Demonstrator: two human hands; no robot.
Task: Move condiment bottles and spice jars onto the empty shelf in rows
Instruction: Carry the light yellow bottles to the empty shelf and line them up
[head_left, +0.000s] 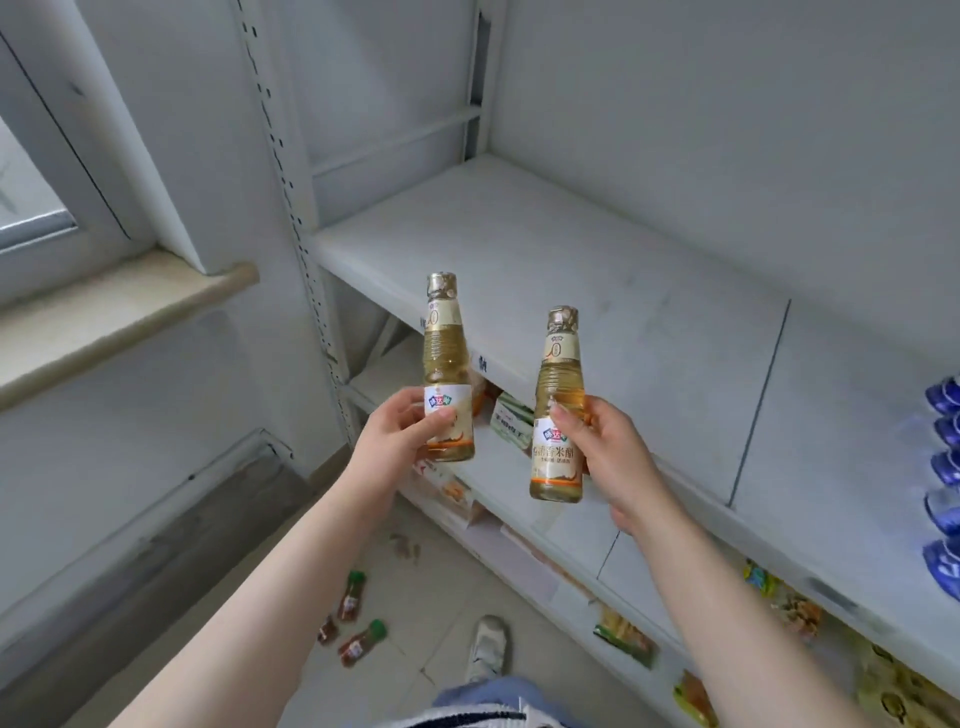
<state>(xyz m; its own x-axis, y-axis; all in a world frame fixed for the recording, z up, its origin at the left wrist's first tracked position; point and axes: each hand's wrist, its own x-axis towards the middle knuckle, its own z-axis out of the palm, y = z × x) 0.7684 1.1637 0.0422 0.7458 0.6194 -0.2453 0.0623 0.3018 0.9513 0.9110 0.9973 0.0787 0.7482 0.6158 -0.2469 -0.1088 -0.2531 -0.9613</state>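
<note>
Both forearms are reaching up from below. Left hand (402, 434) is gripping one vinegar bottle (447, 374) upright; right hand (605, 447) is gripping a second bottle (558, 410), both in front of the white shelf (597, 270). Small jars (358, 618) are lying on the floor.

clear glossy bottles (448, 374), gold foil caps (442, 285); matt white shelf (597, 270).

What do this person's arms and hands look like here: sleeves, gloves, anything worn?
Both forearms are bare as far as the frame shows, no sleeves in view. The left hand and right hand wear no gloves; no rings, watch or bracelet show. Nails look short and unpainted.
</note>
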